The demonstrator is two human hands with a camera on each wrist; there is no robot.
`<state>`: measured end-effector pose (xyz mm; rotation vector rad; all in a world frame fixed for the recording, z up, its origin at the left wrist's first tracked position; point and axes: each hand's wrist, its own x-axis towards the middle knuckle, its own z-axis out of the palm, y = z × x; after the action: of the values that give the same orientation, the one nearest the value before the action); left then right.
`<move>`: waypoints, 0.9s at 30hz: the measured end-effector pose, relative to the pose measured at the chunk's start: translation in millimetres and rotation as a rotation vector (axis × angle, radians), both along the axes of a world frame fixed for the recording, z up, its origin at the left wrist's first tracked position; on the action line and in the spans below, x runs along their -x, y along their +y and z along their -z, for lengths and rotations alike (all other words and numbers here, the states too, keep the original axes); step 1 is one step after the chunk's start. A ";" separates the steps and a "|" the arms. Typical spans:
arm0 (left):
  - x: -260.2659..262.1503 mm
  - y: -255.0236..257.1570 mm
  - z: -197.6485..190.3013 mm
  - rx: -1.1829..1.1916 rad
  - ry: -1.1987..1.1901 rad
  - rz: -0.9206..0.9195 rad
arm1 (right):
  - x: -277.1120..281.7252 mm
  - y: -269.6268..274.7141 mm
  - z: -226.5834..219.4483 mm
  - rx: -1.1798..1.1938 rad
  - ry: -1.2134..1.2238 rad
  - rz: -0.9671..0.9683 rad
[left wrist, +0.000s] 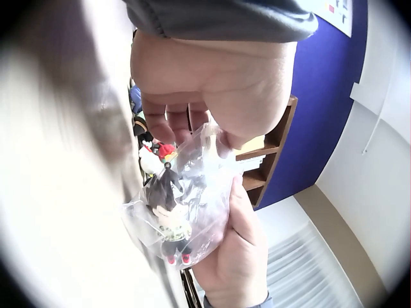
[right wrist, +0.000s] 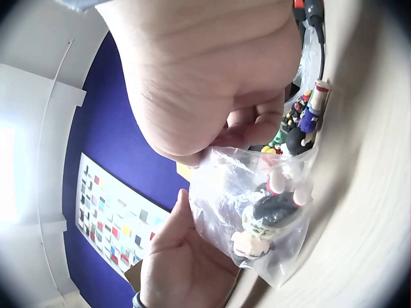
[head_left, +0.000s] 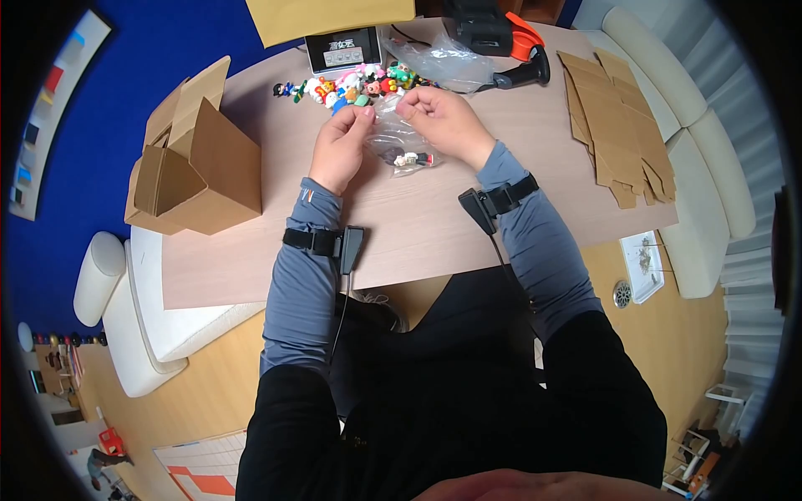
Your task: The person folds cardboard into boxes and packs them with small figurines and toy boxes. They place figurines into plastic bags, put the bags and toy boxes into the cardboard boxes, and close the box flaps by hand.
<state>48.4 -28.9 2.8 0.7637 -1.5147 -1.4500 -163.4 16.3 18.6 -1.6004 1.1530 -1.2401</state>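
A clear plastic bag (head_left: 386,132) hangs between both hands over the table, with a small toy figure (head_left: 409,159) inside it. My left hand (head_left: 341,150) pinches the bag's upper edge between thumb and fingers. On the other side, my right hand (head_left: 451,125) pinches the same edge. In the left wrist view the bagged figure (left wrist: 168,221) has dark hair, a patterned top, dark trousers and red shoes. The right wrist view shows it lying low in the bag, its shoes (right wrist: 276,182) towards the top. Just beyond the hands lies a pile of colourful toy figures (head_left: 368,87).
An open cardboard box (head_left: 225,171) stands at left. Flattened cardboard (head_left: 614,117) lies at right. Behind the figures are a screen device (head_left: 344,55), a yellow box (head_left: 334,21), a loose plastic bag (head_left: 443,67) and a black handheld device (head_left: 528,73).
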 end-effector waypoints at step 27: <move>0.0 -5.1 7.2 0.052 -0.108 -0.034 | 10.2 -11.8 11.7 0.177 0.035 0.215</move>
<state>48.4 -34.0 -4.4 0.8438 -1.6073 -1.3580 -173.6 4.5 6.9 -1.6654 1.2948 -1.4938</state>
